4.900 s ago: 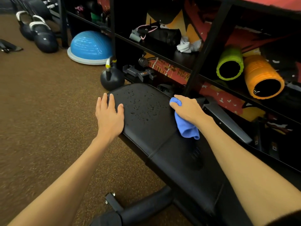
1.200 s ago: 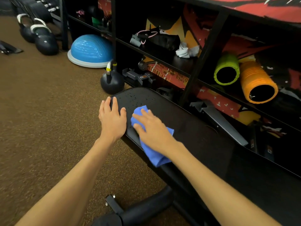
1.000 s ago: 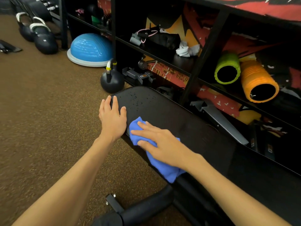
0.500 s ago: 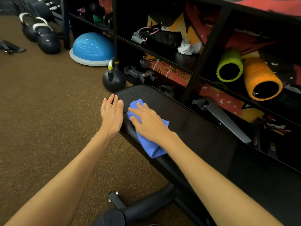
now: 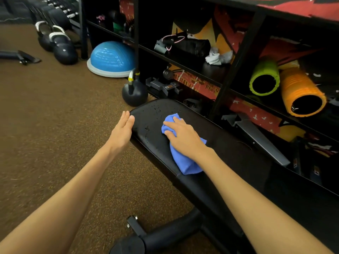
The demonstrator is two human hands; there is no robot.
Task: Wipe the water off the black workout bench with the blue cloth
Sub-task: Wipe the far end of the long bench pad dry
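**A:** What is the right hand doing?

**B:** The right hand (image 5: 183, 138) lies palm down on the blue cloth (image 5: 185, 163), fingers spread flat over it, pressing rather than pinching. The cloth bunches under the palm and trails back toward the wrist, on the black workout bench (image 5: 234, 154).

**A:** Where is the water?

**B:** Water droplets (image 5: 156, 109) bead just beyond the fingertips and slightly leftward, at the pad's rounded far end. The pad's long axis runs away from the wrist toward them, so the next stroke probably pushes forward along it.

**A:** And the other hand?

**B:** The left hand (image 5: 122, 131) is open, fingers straight and together, against the pad's left edge beside the wet patch. Only the right has the cloth.
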